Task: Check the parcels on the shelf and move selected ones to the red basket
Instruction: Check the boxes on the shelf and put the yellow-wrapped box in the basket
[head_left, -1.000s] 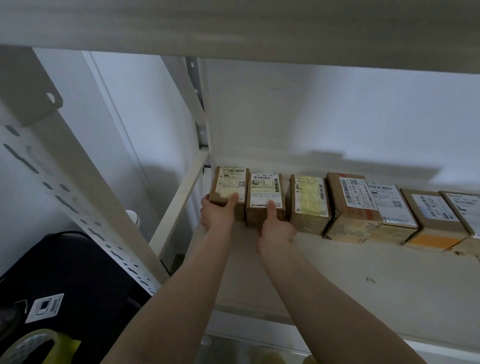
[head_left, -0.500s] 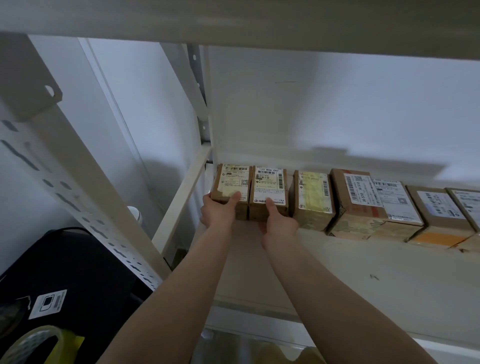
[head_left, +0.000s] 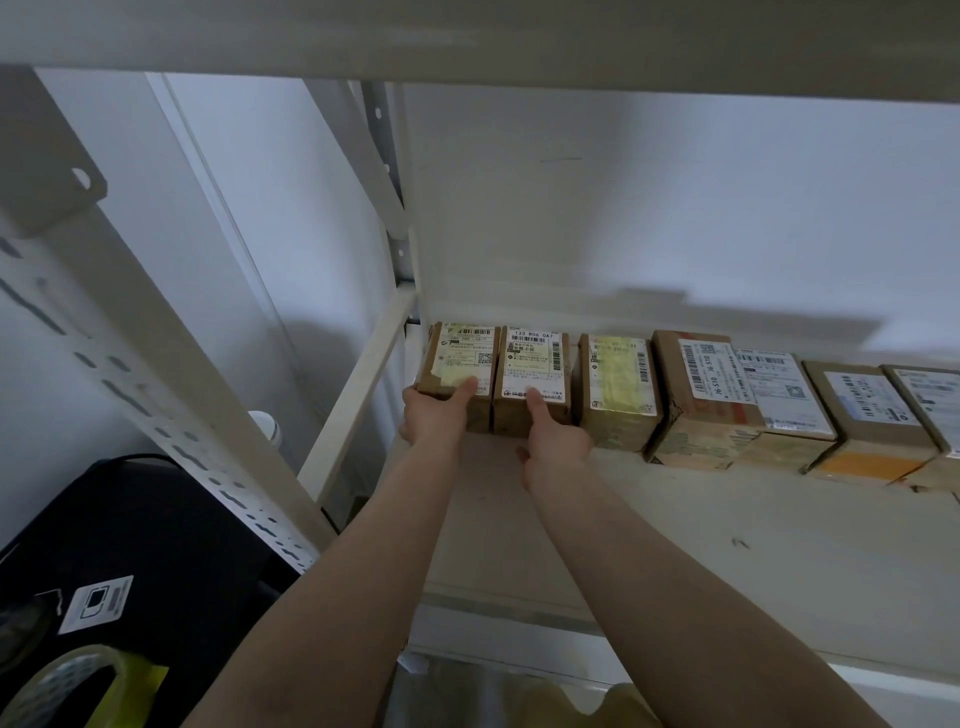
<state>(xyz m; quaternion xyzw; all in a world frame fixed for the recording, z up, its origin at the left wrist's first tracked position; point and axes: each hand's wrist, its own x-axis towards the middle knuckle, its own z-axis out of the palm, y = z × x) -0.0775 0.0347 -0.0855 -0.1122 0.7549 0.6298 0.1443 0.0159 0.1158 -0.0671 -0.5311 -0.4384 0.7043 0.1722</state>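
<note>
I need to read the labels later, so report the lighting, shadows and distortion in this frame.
Head view: dim, bluish light; a broad shadow on the white back wall above the row of brown cardboard parcels; wide-angle bending of the perforated white upright; labels soft, small print unreadable; no glare.

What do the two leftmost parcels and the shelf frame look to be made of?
Leftmost parcel and second parcel: brown matte cardboard by the look, with glossy paper labels, one yellowed. Shelf upright: probably painted metal, cream, with punched slots. The left hand grips the first; the right hand touches the second.
</note>
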